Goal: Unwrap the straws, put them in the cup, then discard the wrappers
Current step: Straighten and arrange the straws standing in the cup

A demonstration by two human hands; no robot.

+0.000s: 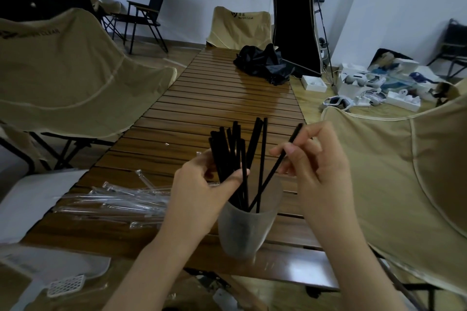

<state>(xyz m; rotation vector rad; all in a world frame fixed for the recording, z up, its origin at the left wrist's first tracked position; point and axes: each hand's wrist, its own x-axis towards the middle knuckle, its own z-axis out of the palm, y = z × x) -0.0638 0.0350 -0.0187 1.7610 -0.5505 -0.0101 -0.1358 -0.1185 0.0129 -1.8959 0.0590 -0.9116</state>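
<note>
So that the bunch stays clear, my left hand [202, 184] pins the straws [227, 151] toward ten o'clock of the cup [242, 230]. My right hand [316, 159] pinches one straw [275, 166], slanting it in; empty wrappers [113, 202] wait at nine o'clock.

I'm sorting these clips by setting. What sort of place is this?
Probably an indoor room set up with camping furniture: a slatted wooden roll-up table, tan folding camp chairs around it, and headsets in open boxes on the floor by a plain white wall.

Slatted wooden table [227, 98]; black bag [262, 63] at far end; beige chairs [63, 70] around.
</note>
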